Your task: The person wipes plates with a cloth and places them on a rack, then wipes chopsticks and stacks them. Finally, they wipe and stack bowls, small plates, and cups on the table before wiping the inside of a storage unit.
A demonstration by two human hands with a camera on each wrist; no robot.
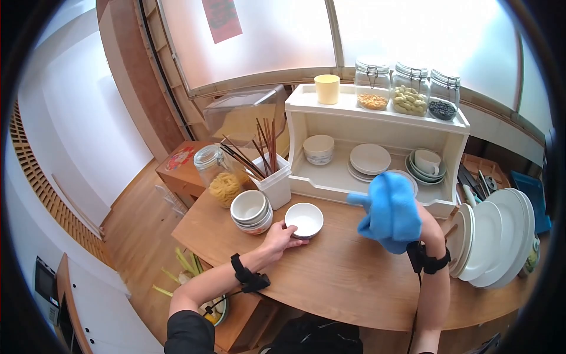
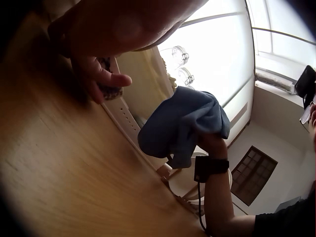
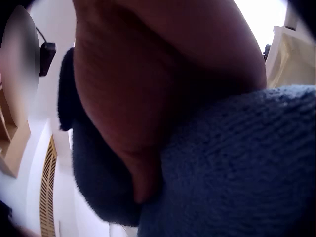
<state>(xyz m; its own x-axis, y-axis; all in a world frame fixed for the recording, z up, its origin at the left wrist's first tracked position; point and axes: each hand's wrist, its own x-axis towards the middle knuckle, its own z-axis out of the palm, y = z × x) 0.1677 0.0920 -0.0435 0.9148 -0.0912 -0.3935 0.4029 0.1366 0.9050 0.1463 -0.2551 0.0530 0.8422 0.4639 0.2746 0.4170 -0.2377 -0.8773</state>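
A small white bowl [image 1: 305, 218] stands on the wooden table, its outside patterned. My left hand [image 1: 278, 241] holds it at the near left side, thumb at the rim and fingers low along the wall. In my right hand [image 1: 430, 227] is a bunched blue cloth [image 1: 390, 212], raised over the table to the right of the bowl. Most of that hand is hidden by the cloth; the right wrist view has the thumb [image 3: 145, 180] pressed into its folds. Just left of the bowl is a stack of similar bowls [image 1: 250, 213].
Behind the bowl are a white holder [image 1: 275, 187] with chopsticks and a pasta jar [image 1: 221, 183]. A white shelf [image 1: 306, 171] carries plates, bowls and a cup, with jars and a yellow cup [image 1: 326, 89] on top. Large plates [image 1: 486, 239] stand upright at the right.
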